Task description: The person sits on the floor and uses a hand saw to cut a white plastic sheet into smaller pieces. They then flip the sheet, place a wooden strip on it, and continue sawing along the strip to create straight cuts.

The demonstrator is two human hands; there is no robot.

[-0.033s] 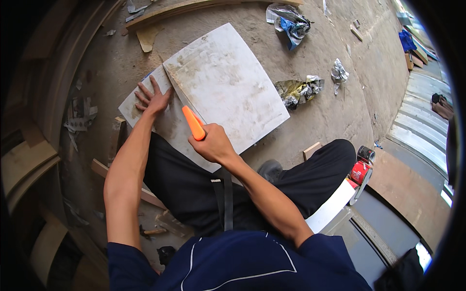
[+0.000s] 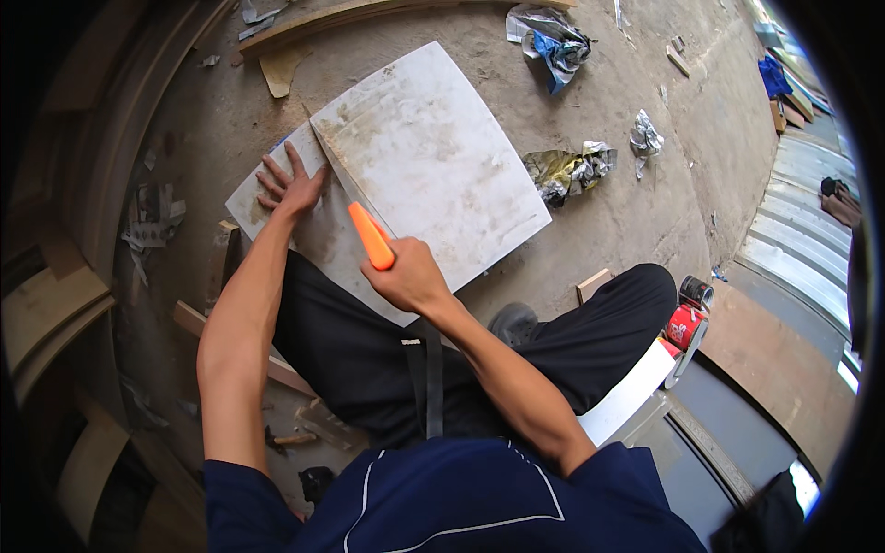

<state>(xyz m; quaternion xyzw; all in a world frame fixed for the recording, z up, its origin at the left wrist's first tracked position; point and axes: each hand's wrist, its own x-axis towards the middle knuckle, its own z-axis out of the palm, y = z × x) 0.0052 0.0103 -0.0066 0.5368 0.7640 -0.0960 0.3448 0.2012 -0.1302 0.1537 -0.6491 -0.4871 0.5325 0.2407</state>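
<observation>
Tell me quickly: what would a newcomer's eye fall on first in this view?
Probably the bright orange-handled, thin-bladed saw-like tool in the right hand's grip, near the middle of the picture. Next, the large, smudged white flat board under it, in front of the person's black-trousered legs. Then perhaps the shiny red cylindrical can, at the right beside the bent knee.

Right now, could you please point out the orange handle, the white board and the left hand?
Orange handle (image 2: 371,236): head view, middle of its exposed length.
White board (image 2: 419,157): head view, its smudged upper face.
Left hand (image 2: 299,193): head view, back of the hand.
</observation>
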